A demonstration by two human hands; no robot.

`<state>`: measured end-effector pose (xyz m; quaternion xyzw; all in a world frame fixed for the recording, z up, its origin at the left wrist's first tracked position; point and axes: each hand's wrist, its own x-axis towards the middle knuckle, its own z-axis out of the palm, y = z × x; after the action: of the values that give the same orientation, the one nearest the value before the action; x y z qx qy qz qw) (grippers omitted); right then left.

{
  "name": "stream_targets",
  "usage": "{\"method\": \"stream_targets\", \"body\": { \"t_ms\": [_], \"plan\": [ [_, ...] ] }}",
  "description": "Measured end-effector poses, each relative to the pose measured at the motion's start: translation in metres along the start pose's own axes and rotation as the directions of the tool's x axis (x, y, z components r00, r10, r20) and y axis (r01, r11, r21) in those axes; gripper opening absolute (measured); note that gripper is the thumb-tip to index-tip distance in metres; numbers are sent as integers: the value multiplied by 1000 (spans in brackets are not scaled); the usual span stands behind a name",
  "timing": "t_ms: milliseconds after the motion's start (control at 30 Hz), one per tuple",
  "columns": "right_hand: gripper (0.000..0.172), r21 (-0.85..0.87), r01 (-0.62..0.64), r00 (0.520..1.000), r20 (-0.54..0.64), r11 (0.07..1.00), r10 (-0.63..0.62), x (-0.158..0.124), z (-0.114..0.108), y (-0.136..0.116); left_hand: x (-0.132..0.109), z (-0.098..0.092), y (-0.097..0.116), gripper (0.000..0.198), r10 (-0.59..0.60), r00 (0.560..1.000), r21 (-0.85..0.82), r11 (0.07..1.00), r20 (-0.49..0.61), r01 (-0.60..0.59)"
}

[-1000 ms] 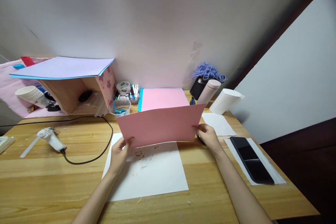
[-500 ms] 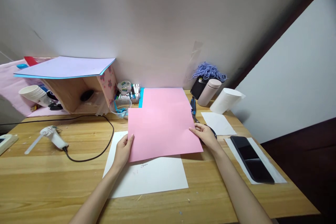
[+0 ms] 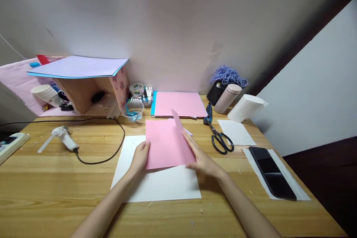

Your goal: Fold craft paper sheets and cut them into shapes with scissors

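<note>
A pink sheet of paper (image 3: 161,143) is held over the white sheet (image 3: 164,187), its right part bent upward into a flap. My left hand (image 3: 141,155) pinches the pink sheet's left edge, thumb on top. My right hand (image 3: 202,158) is at the raised flap, fingers behind it and thumb at its lower edge. A small lilac corner (image 3: 188,132) shows behind the flap; what it belongs to is hidden. Right of my right hand, black-handled scissors (image 3: 220,142) lie on the wooden table (image 3: 69,197).
A stack of pink and blue sheets (image 3: 180,104) lies by the wall. A glue gun (image 3: 65,139) with its cord is on the left, before an open box (image 3: 119,89). Right stand a tumbler (image 3: 227,98), a paper roll (image 3: 247,108) and a phone (image 3: 272,173). A plastic cup (image 3: 133,111) sits near markers.
The pink sheet was flat and wide; its right side is now bent up and leftward. My right hand moved left with it, uncovering the scissors. The view shifted slightly.
</note>
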<state>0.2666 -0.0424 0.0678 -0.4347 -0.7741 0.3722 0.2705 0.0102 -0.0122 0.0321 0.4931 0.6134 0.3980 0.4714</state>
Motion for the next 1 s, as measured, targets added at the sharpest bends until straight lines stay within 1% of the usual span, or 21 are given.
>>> {"method": "stream_targets", "body": {
  "t_ms": [67,100,133,200,267,333,467,567,700,767,867,1000],
  "plan": [
    [115,-201,66,996,72,977,-52,5,17,-4,-1,1,-1,39,-19,1000,-47,999,17,20],
    [116,-281,104,992,103,954,-78,7,26,-5,-2,1,-1,39,-28,999,-68,997,27,29],
    [114,-349,138,987,130,927,-98,8,33,-5,-2,2,-1,39,-33,999,-89,995,37,37],
    [98,-453,179,980,161,873,-117,11,45,-5,-4,2,-2,39,-34,997,-123,992,64,41],
    [82,-527,182,980,164,830,-111,14,54,-6,-6,3,-3,39,-27,996,-137,990,83,38],
    [76,-575,173,983,153,800,-102,17,61,-9,-8,3,-3,40,-23,995,-147,988,99,37],
    [74,-625,142,990,110,768,-93,22,75,-16,-12,2,0,41,-10,992,-197,980,122,34],
    [74,-633,125,992,91,764,-87,26,85,-19,-14,2,2,38,3,992,-224,974,126,25],
    [72,-614,100,995,77,783,-67,29,91,-16,-15,2,2,35,13,997,-191,982,81,2],
    [72,-603,88,996,75,793,-54,31,93,-14,-16,2,1,36,17,996,-194,981,86,0],
    [74,-590,71,997,66,804,-40,33,97,-16,-16,3,-2,35,26,991,-207,978,128,1],
    [75,-554,70,997,66,830,-40,33,99,-21,-16,4,-6,30,58,993,-158,987,106,-41]
  ]
}}
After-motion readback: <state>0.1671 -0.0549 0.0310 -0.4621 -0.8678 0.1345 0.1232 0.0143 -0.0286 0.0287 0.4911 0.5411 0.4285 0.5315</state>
